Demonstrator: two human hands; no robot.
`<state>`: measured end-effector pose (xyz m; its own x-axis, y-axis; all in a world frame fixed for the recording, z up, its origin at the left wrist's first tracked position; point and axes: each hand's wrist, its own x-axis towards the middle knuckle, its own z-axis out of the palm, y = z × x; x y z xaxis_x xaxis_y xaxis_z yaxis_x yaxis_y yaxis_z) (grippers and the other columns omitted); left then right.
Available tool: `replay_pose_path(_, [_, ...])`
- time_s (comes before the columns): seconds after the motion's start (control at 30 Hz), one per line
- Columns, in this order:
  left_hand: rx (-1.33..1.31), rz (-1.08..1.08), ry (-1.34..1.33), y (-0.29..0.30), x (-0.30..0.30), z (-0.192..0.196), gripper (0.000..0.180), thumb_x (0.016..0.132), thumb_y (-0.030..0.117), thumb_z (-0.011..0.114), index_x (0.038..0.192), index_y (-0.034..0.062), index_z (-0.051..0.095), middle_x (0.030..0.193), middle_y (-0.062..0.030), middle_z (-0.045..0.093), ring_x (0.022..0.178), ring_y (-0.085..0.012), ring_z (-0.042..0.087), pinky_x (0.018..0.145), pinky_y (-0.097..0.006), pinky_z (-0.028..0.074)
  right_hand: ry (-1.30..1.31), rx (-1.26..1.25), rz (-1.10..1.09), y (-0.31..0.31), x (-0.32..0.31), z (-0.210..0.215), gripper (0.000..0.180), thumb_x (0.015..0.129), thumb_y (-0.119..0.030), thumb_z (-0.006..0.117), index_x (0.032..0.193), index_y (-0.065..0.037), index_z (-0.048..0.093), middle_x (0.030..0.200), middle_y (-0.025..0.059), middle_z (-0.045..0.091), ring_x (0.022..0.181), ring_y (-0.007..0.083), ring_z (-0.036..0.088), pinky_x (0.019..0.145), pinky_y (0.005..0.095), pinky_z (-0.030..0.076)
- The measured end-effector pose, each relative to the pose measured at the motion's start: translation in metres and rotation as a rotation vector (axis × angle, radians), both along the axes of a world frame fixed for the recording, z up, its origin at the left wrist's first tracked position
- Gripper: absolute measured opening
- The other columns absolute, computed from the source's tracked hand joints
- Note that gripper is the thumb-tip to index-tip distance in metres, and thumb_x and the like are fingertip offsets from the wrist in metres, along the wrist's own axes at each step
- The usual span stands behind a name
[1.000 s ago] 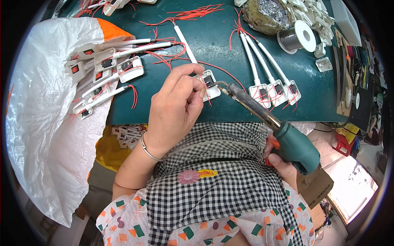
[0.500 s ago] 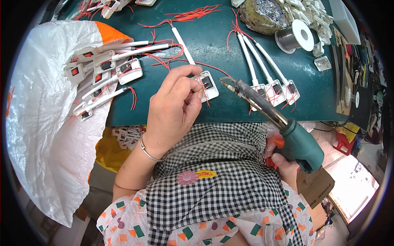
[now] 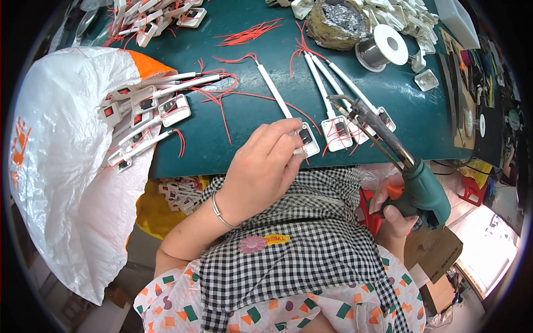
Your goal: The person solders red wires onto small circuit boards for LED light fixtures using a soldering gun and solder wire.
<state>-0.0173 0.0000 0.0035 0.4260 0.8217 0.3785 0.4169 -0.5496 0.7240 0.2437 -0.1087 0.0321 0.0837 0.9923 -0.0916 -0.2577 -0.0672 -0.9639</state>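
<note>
Black-and-white checked fabric forms an apron [image 3: 294, 222] at lower centre of the frame. At lower right, the right hand [image 3: 394, 219] has its grip closed around the handle of a green soldering gun [image 3: 427, 191]. The gun's metal barrel points to upper left; its bent tip is apart from the housing described below. At centre, the left hand [image 3: 264, 164] has its fingers bent together at the left side of a white switch housing [image 3: 312, 149], located near the front edge of the green table [image 3: 222, 158]. Fingertips are partly hidden; whether this grip pinches the housing or a wire cannot be determined. A white tube [image 3: 273, 89] extends from the housing toward upper centre, with red wire at its far end. Frame left: white sack [image 3: 66, 183] bearing similar units. Right of centre: three assemblies [image 3: 317, 83], side by side. Farther back: solder spool [image 3: 397, 41], red wire bundle [image 3: 250, 34] and, at upper right, piled white housings [image 3: 408, 23].
</note>
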Motion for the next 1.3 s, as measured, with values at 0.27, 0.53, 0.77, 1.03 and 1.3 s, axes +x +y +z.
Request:
replay_pose_path(0.27, [-0.145,-0.064,0.091,0.007,0.005,0.026,0.062,0.061,0.006,0.086,0.116,0.0034,0.057,0.114,-0.0136,0.060,0.096,-0.0306,0.062,0.080,-0.037,0.054,-0.079,0.079,-0.016,-0.007,0.015,-0.006,0.061,0.079,-0.017,0.075,0.128,0.005,0.046,0.082,0.0124,0.058,0.062,0.0184,0.057,0.049,0.0295,0.052])
replay_pose_path(0.53, [-0.001,-0.153,0.039,0.015,0.028,0.009,0.054,0.065,0.010,0.081,0.114,0.0033,0.059,0.115,-0.0122,0.059,0.098,-0.0306,0.059,0.083,-0.039,0.051,-0.062,0.173,-0.093,0.001,0.019,0.003,0.060,0.079,-0.016,0.073,0.128,0.006,0.046,0.082,0.0126,0.057,0.061,0.0180,0.056,0.049,0.0283,0.050])
replay_pose_path(0.77, [0.206,0.009,-0.014,0.038,-0.003,0.032,0.033,0.069,0.008,0.080,0.098,0.0029,0.067,0.096,-0.0097,0.068,0.089,-0.0301,0.064,0.079,-0.038,0.053,-0.082,0.186,-0.088,-0.004,0.028,-0.001,0.061,0.079,-0.016,0.074,0.129,0.006,0.046,0.081,0.0122,0.057,0.062,0.0177,0.056,0.050,0.0285,0.050])
replay_pose_path(1.03, [0.200,0.340,0.706,0.089,-0.091,0.035,0.017,0.073,0.007,0.074,0.086,0.0031,0.065,0.088,-0.0099,0.060,0.084,-0.0311,0.056,0.076,-0.041,0.045,-0.013,0.208,-0.092,-0.003,0.026,-0.013,0.058,0.077,-0.001,0.070,0.130,0.009,0.049,0.094,0.0169,0.063,0.069,0.0204,0.060,0.058,0.0307,0.053])
replay_pose_path(1.3, [0.217,0.447,0.356,0.065,-0.104,0.065,0.009,0.083,0.007,0.068,0.088,0.0010,0.063,0.084,-0.0118,0.064,0.071,-0.0264,0.059,0.064,-0.036,0.047,0.013,0.229,0.011,0.004,0.018,0.001,0.048,0.079,0.006,0.069,0.125,0.006,0.056,0.092,0.0124,0.063,0.073,0.0154,0.061,0.065,0.0255,0.053])
